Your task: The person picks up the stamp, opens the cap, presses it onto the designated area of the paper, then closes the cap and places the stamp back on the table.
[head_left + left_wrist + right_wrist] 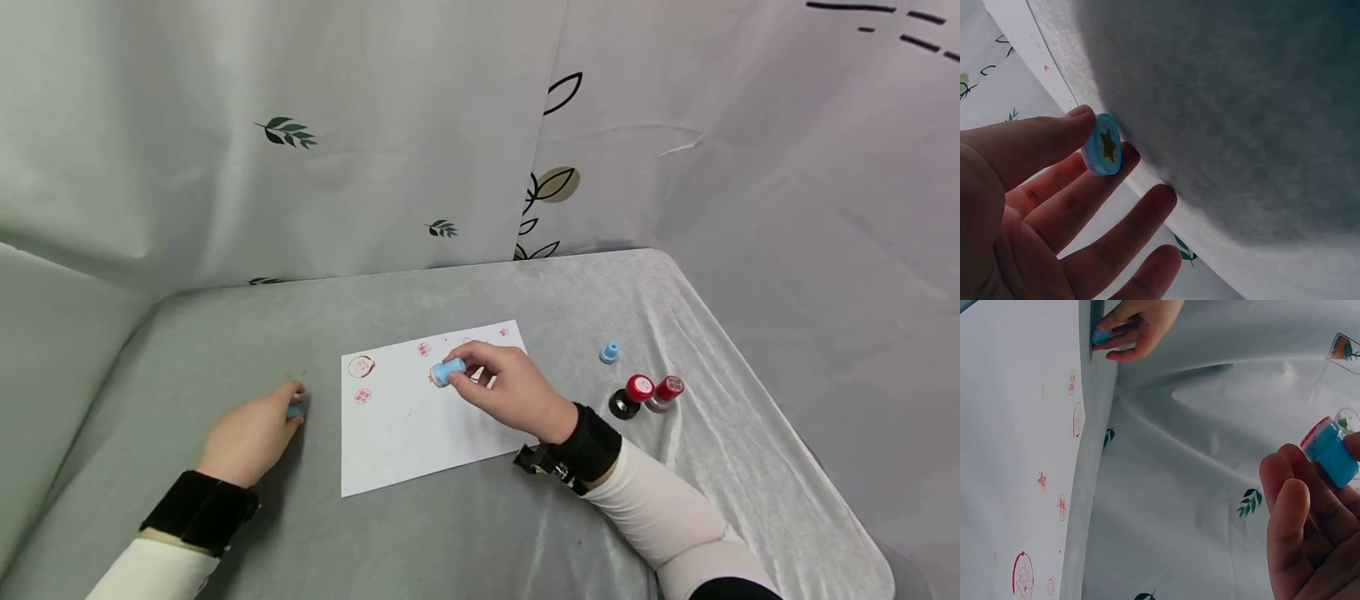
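My right hand [513,390] pinches a light-blue self-inking stamp [448,372] between thumb and fingers, tilted above the white paper [420,450]. In the right wrist view the stamp's inked end [1316,434] is red and points away from the palm. To the left of the paper, my left hand [247,433] holds a blue stamp cap [1104,147] between thumb and fingertips. The left wrist view shows a gold star on the cap's flat face, while its other fingers spread apart. Red stamp prints, among them rings and a star, mark the paper.
Right of the paper, a small light-blue stamp [610,352] stands on the grey-covered table [570,533]. Close by it are a red-topped stamp with a black base [624,405] and another red-topped stamp [669,388]. Patterned cloth [360,167] hangs behind the table.
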Demonstrator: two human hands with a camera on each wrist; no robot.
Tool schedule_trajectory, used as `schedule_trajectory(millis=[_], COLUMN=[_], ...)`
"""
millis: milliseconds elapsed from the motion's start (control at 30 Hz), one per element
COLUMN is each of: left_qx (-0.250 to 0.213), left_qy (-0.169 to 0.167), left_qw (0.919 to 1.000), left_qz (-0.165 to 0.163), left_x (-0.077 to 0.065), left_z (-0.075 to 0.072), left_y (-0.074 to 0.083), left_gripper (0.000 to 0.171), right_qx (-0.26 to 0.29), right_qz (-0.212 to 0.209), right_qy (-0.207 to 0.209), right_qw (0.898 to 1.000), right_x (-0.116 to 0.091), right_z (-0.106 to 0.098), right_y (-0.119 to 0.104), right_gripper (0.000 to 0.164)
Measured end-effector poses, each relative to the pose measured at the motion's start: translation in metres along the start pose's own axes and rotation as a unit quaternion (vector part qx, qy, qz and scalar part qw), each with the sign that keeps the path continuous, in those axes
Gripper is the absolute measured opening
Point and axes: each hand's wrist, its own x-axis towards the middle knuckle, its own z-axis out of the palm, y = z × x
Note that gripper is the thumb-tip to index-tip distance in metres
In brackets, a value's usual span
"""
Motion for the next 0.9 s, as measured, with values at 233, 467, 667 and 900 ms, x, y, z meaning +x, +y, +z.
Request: schedule_trajectory(millis=[233,467,667,900], left_qx=[0.026,0.037,0.037,0.014], left_qy=[0.011,-0.002,0.028,0.069], left_qw=[0.9995,0.9992,0.9989,0.9949], left_qz=[0.013,0.014,0.008,0.073], left_x=[0.004,0.007,0.005,-0.002], left_z=[0.002,0.004,0.004,0.004], left_y=[0.003,0.004,0.012,0.054], left_gripper=[0.048,0.051,0.045,0.028], right_qx=[-0.008,-0.010,-0.017,-0.019], right_qz=[-0.007,-0.015,-0.003,-0.002], right_qy=[-0.001,0.001,0.000,0.002], right_qw=[1.000,1.000,1.000,1.000], right_x=[-0.002,-0.003,-0.003,0.001], right_z=[0.000,-0.001,-0.002,-0.012], right_y=[0.000,-0.001,-0.003,-0.034], right_gripper=[0.011,0.011,0.011,0.011])
